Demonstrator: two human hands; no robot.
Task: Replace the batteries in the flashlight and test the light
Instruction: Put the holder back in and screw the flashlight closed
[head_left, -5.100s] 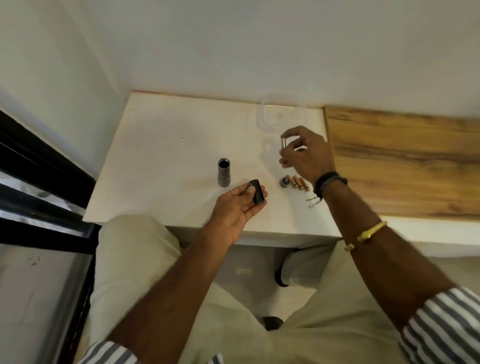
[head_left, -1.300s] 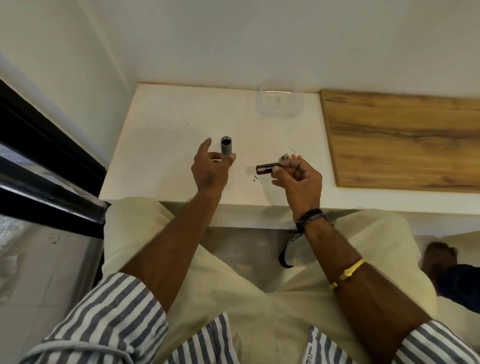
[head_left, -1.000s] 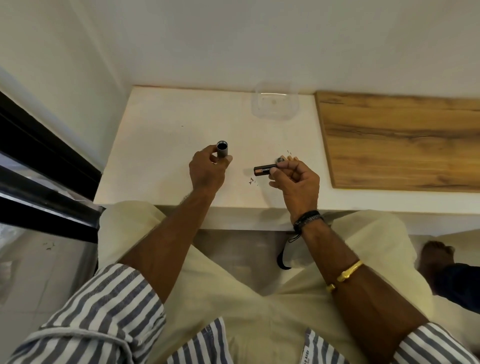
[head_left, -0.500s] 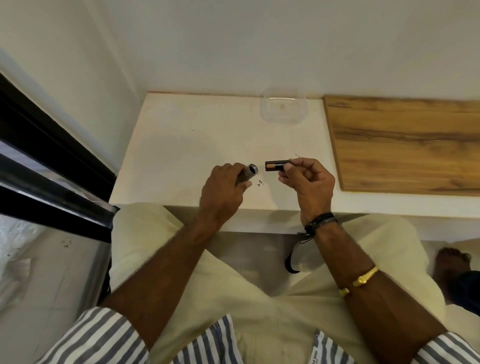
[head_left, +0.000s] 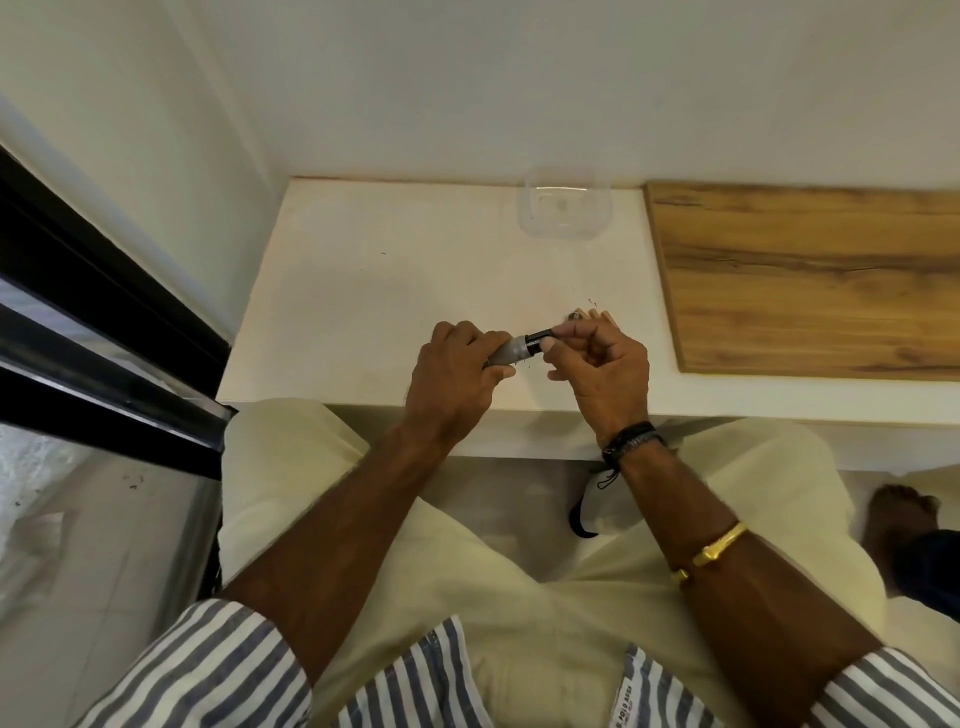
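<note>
Flashlight barrel, lifted off bench, clasped by left hand fingers. Black battery, pinched by right hand fingers, tip newly entered in barrel mouth. Loading begun; test pending.

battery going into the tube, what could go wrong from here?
1. The black battery is only partly inside the flashlight tube. Its polarity can't be read, and if reversed the light may fail.
2. The right hand only pinches it by the fingertips, so it could slip or jam if tilted.
3. The loose batteries lie just behind that hand, so a bump might roll them.
</note>
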